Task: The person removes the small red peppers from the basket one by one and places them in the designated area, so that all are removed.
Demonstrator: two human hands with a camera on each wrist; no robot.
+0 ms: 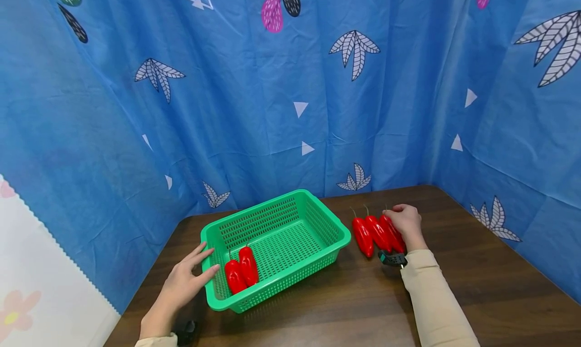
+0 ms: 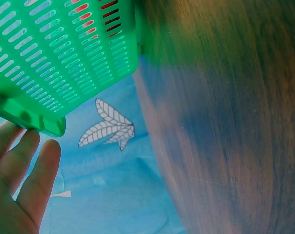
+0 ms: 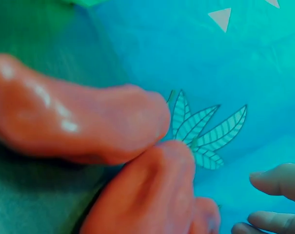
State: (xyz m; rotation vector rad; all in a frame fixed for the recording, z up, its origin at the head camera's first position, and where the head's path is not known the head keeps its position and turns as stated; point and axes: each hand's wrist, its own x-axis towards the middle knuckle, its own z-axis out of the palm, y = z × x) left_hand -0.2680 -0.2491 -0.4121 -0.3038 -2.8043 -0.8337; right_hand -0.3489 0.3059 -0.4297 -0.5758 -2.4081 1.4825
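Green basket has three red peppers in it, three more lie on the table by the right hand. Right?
Not quite: the green basket has two red peppers in it, not three, as the head view shows. The other three do lie on the table by the right hand.

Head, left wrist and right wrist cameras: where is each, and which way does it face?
Head: worn on the head, looking forward and down at the green basket; left hand, right hand, sleeves show.
Left wrist: on that wrist, facing the basket's side; fingers show.
Right wrist: on that wrist, facing red peppers; fingertips show.
Head and left wrist share the basket.
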